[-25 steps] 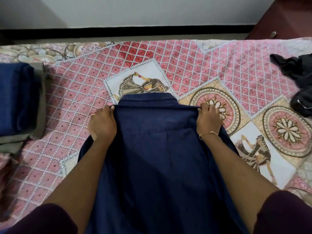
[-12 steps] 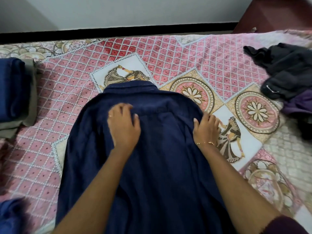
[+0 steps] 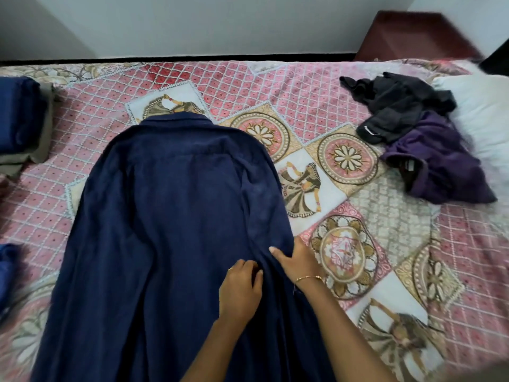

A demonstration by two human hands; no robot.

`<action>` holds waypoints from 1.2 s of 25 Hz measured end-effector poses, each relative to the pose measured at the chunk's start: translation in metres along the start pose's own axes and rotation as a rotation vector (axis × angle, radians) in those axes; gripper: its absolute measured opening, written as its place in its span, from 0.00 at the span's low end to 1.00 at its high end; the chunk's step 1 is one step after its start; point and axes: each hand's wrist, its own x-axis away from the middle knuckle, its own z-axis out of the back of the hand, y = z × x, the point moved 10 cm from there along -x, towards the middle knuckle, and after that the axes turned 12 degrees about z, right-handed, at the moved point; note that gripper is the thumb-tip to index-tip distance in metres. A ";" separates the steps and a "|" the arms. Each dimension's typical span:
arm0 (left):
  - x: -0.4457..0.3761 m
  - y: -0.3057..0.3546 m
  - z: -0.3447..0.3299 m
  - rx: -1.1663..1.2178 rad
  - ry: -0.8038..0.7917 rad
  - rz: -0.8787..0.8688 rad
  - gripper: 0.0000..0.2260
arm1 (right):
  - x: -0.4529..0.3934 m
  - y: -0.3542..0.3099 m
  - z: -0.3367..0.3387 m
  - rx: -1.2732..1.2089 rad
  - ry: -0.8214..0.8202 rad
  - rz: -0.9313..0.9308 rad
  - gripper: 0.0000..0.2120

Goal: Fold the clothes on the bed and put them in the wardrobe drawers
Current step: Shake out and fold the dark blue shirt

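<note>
A dark blue shirt [image 3: 170, 221] lies flat, back up, on the patterned bedspread [image 3: 275, 89], its collar pointing to the far side. My left hand [image 3: 240, 290] rests on the shirt near its right edge, fingers curled into the cloth. My right hand [image 3: 296, 261] lies beside it at that edge, thumb on top and fingers tucked under the fabric. A crumpled black garment [image 3: 396, 106] and a crumpled purple garment [image 3: 438, 166] lie at the far right.
Folded blue and olive clothes [image 3: 22, 122] are stacked at the left edge of the bed. More blue cloth [image 3: 8, 268] shows at the lower left. A white pillow [image 3: 482, 119] lies far right. A dark red piece of furniture [image 3: 413, 37] stands behind the bed.
Both hands have slid from the shirt's shoulders down towards me along its right side. The view has swung right, showing more of the crumpled garments and the pillow.
</note>
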 end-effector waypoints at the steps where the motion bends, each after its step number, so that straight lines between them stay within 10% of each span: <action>1: 0.009 0.000 -0.004 0.023 -0.020 0.053 0.15 | 0.007 0.009 -0.005 -0.007 -0.068 -0.014 0.22; 6: 0.059 0.033 -0.052 0.234 -0.271 0.144 0.33 | 0.033 0.065 0.055 -0.211 0.066 -0.155 0.12; 10: 0.085 0.068 -0.084 0.214 -0.414 0.004 0.22 | 0.056 0.064 0.085 -0.821 0.170 -0.289 0.08; 12: 0.092 0.064 -0.077 0.664 -0.449 0.214 0.14 | 0.067 0.034 0.082 -0.959 0.162 -0.257 0.07; 17: 0.105 -0.011 -0.033 1.736 -0.373 0.688 0.30 | 0.109 -0.092 -0.011 -0.678 -0.166 0.188 0.12; 19: 0.117 -0.055 -0.010 1.682 -0.354 0.756 0.32 | 0.127 -0.121 -0.042 -0.526 -0.229 0.402 0.17; 24: 0.128 -0.145 0.030 1.193 -0.133 0.835 0.27 | 0.116 -0.034 -0.019 0.322 0.385 0.337 0.13; 30: 0.122 -0.132 0.100 -0.138 0.471 0.550 0.33 | 0.118 0.008 0.000 0.143 0.484 0.112 0.12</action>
